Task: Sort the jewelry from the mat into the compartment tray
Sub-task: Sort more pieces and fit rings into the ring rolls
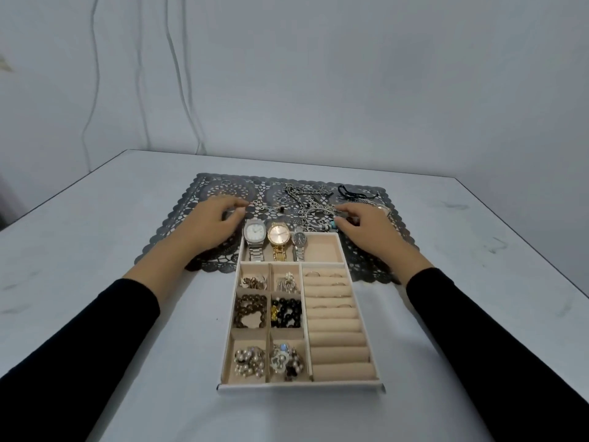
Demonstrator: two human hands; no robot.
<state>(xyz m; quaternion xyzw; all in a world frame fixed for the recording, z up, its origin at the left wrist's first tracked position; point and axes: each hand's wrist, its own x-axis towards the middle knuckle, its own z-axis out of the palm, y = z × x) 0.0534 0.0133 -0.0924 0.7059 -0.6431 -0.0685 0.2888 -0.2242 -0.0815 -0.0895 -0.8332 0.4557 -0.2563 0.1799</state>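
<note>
Reaching past the far end of the compartment tray (299, 386), both hands sit low over the grey lace mat (165, 247), which lies on the white counter (95, 218) in the middle of the frame. The left hand (213, 223), left of centre, has a loose, empty grip: its fingers are gently curved, with thumb and forefinger parted just short of a small piece (256, 204) on the mat. The right hand (369, 228), right of centre, curls its fingertips down onto a turquoise-beaded piece (333, 223) at the edge of a tangle of silver chains (306, 199); whether its grip has closed on that piece cannot be told. A black cord (350, 190) lies at the mat's upper right, and a few small rings (282, 200) lie loose beside the chains. The tray stands in the lower centre, its far end overlapping the mat. Its top compartment holds a silver watch (254, 234), a gold watch (278, 235) and a dark-dialled watch (299, 239) side by side. Below on the left, small compartments hold earrings (253, 282), a brown bead bracelet (250, 311), a black bead bracelet (287, 312) and pearl pieces (250, 362); on the right, thin rings (312, 273) sit among padded rolls (338, 339).
</note>
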